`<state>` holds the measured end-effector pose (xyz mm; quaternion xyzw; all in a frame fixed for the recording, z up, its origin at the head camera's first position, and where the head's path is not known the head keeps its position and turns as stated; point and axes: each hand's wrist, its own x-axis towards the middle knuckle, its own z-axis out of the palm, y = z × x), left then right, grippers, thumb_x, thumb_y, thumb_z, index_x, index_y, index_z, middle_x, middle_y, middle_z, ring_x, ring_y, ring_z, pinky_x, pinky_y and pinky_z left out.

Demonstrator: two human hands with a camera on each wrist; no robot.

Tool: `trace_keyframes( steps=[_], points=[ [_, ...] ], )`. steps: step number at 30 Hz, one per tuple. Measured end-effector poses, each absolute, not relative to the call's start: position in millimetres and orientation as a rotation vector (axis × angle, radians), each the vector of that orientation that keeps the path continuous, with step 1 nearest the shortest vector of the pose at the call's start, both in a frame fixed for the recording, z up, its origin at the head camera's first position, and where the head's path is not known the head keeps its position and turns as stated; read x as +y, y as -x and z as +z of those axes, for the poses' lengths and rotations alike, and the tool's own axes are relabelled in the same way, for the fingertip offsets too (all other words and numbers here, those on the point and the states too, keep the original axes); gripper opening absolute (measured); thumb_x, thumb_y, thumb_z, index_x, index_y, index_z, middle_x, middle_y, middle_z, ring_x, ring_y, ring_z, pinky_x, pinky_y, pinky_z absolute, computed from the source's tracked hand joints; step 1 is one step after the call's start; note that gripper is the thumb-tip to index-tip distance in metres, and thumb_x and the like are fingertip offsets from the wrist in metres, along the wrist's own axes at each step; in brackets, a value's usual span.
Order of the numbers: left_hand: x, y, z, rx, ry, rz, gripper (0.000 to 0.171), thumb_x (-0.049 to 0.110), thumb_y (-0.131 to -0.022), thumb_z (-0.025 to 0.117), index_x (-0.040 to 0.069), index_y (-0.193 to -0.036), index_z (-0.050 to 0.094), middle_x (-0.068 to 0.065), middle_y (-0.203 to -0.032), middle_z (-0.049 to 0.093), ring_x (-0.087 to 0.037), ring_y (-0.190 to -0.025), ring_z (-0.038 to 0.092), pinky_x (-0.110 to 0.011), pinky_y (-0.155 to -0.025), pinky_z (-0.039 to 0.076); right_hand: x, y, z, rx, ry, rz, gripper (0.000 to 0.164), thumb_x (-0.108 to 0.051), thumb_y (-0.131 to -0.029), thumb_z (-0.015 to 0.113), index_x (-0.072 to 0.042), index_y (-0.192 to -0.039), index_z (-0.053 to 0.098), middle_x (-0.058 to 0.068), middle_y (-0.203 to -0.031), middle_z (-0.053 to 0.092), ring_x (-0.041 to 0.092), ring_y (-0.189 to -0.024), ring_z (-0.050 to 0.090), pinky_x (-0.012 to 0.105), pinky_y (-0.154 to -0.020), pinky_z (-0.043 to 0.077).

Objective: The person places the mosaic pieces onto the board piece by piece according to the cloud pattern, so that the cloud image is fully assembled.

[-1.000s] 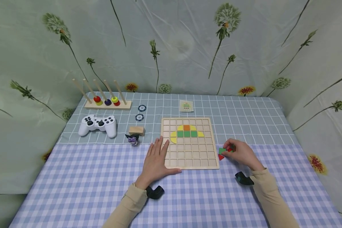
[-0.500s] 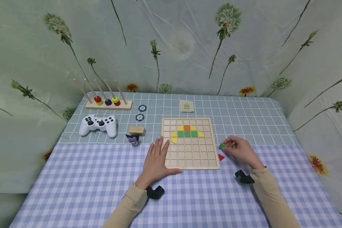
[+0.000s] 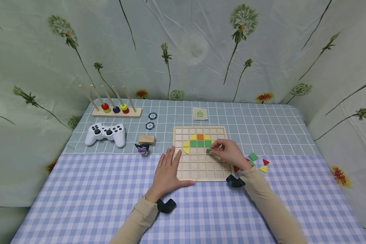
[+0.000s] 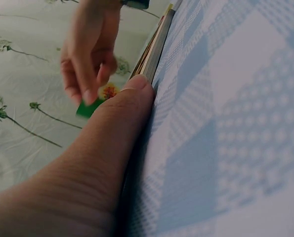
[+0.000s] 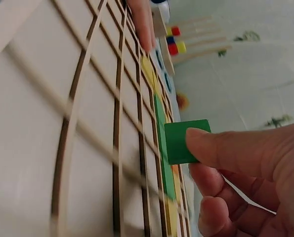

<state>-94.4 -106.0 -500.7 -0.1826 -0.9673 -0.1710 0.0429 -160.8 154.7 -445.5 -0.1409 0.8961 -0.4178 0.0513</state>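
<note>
My right hand (image 3: pixel 229 151) pinches a green square tile (image 5: pixel 176 143) between thumb and fingers, over the wooden grid board (image 3: pixel 198 173). The tile is just below the row of green tiles (image 3: pixel 197 143) set in the board. Yellow curved-edge tiles (image 3: pixel 186 149) and an orange tile (image 3: pixel 200 137) also lie in its cells. My left hand (image 3: pixel 166 174) rests with fingers spread along the board's left side, its thumb (image 4: pixel 132 94) at the front edge. In the left wrist view the right hand appears beyond that thumb.
Several loose tiles lie right of the board, among them a green square (image 3: pixel 253 156), a red triangle (image 3: pixel 265 162) and a yellow piece (image 3: pixel 263 168). Behind stands a pattern card (image 3: pixel 200 114). Leftward are a game controller (image 3: pixel 105 134), wooden block (image 3: pixel 147 140), figurine (image 3: pixel 142 149) and peg stand (image 3: pixel 116 114).
My right hand has moved left from the loose tiles to over the board, carrying a green square tile. The loose tiles it covered now show. My left hand has stayed put.
</note>
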Motion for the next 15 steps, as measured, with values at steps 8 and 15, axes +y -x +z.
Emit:
trace_keyframes(
  steps=[8, 15],
  points=[
    [-106, 94, -501, -2.952, 0.556, -0.535, 0.12, 0.082, -0.063, 0.059, 0.008, -0.151, 0.023, -0.018, -0.155, 0.015, -0.03, -0.142, 0.009, -0.042, -0.114, 0.005, 118, 171, -451, 2.752, 0.501, -1.2, 0.007, -0.016, -0.084, 0.073, -0.011, -0.088, 0.076, 0.0, -0.085, 0.068, 0.013, -0.055, 0.046, 0.027, -0.051, 0.039],
    [-107, 94, -501, -2.956, 0.557, -0.534, 0.121, 0.083, -0.063, 0.059, 0.008, -0.151, 0.023, -0.018, -0.155, 0.014, -0.03, -0.143, 0.008, -0.041, -0.114, 0.004, 104, 176, -455, 2.765, 0.529, -1.163, 0.008, -0.018, -0.083, 0.074, -0.012, -0.088, 0.075, -0.002, -0.083, 0.068, 0.011, -0.062, 0.051, 0.029, -0.056, 0.042]
  ],
)
